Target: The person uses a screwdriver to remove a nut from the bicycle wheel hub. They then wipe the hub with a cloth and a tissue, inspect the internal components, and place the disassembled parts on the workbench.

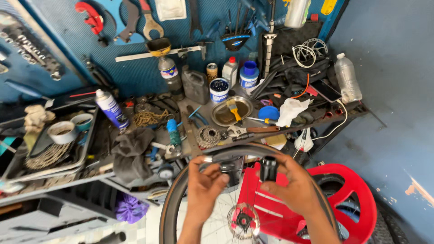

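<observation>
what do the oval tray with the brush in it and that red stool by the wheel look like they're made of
The oval tray looks like bare metal, probably steel: dull silver-grey with a soft sheen along its raised rim. The red stool looks like moulded plastic: one even glossy red, rounded edges and cut-out openings in the seat. Neither can be confirmed by look alone.

Cluttered workbench [199, 110] — spray can [110, 108], rag [131, 153], cassette [208, 136], metal tray [224, 118].

A bicycle wheel [199, 212] is standing in front of the bench [199, 113], with a stool [348, 190] sitting to its right. On the bench, a cassette [208, 136] is lying left of a metal dish [233, 112], jars and bottles standing behind them.
</observation>
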